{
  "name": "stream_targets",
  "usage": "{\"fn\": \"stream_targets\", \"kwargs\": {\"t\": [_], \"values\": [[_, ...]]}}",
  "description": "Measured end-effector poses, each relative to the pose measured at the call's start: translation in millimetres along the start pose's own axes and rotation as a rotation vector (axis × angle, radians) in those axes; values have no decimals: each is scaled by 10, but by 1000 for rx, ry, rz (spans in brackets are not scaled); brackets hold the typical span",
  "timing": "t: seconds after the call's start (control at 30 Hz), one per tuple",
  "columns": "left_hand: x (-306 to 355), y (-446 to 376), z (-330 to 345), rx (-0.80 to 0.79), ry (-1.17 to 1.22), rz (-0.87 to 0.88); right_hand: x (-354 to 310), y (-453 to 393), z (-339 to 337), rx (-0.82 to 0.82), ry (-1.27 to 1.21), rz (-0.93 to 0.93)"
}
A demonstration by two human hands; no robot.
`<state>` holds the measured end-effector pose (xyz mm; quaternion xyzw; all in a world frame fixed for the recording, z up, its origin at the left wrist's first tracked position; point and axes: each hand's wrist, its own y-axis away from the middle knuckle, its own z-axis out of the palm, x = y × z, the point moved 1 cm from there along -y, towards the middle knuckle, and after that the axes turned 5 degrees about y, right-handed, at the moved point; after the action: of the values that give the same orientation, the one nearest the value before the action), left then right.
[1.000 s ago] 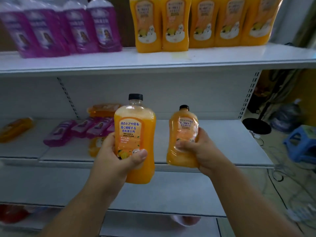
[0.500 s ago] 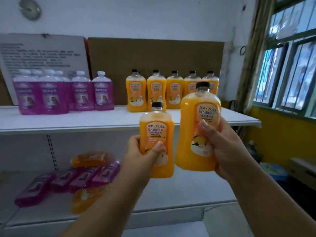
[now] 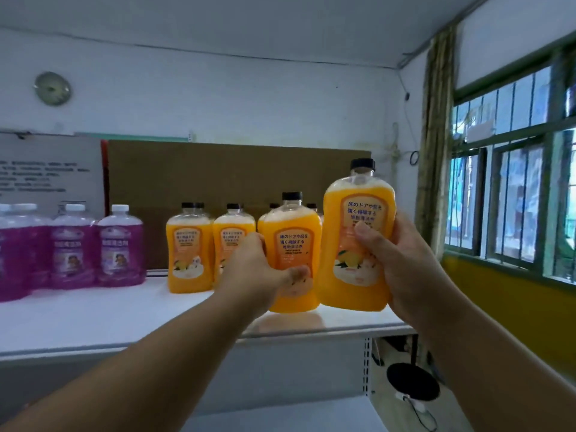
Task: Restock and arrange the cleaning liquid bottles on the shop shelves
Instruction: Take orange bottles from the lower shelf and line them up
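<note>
Left hand and right hand each gripping an orange bottle, easing both upright onto the top shelf beside the orange row, labels facing outward.

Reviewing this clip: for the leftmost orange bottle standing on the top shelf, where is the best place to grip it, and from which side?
Probably around the flat body of the leftmost orange bottle, at label height, coming from the front. It stands upright at the row's open end, with a gap toward the purple bottle; its black cap is narrow, a poorer grip.
</note>
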<state>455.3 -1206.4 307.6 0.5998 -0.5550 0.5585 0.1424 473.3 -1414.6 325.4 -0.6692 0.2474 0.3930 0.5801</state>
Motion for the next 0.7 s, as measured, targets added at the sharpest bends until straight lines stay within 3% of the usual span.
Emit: {"fn": "stream_targets", "kwargs": {"t": [0.3,0.37,0.43,0.53,0.7], "values": [[-235,-414,208,1,-166,-49,662,-551,-238,-173,165,75],[-222,-398,187,61,-243,40,747,-589,-243,-182,196,88],[-182,-370,133,131,-437,236,806,-613,-244,-178,217,85],[-65,-401,72,82,-803,503,833,-628,-245,-143,285,79],[-31,-631,82,33,-915,533,769,-608,-214,-103,482,49]]}}
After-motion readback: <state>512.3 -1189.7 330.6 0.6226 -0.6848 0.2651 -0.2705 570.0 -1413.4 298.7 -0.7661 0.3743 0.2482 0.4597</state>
